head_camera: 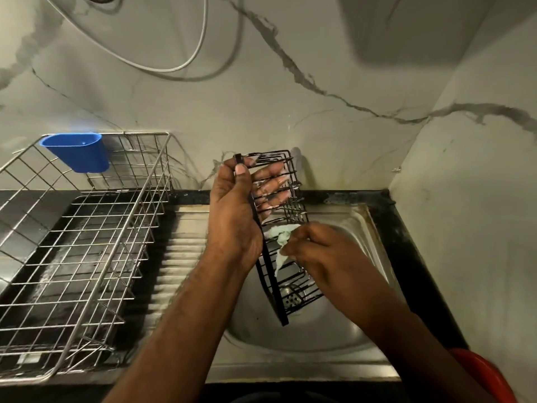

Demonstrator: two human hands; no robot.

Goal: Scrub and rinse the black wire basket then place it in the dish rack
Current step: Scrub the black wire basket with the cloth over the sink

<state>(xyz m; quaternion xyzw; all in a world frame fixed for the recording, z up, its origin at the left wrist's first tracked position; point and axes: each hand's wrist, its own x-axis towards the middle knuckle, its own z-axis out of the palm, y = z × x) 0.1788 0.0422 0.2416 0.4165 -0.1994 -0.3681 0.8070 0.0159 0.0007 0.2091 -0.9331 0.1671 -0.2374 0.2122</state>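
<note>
A narrow black wire basket (293, 274) is held upright and tilted over the steel sink (357, 225). My left hand (235, 210) grips its upper left edge, thumb on the rim and soapy fingers showing through the wires. My right hand (322, 251) pinches a pale green scrubbing cloth (280, 238) against the basket's middle. The silver wire dish rack (87, 237) stands on the counter to the left, with nothing in its main bay.
A blue plastic cup holder (77, 152) hangs on the rack's back rim. The sink's ribbed drainboard (180, 257) lies between rack and basin. The drain (292, 298) shows through the basket. Marble walls close in behind and right. A red object (488, 373) sits at the lower right.
</note>
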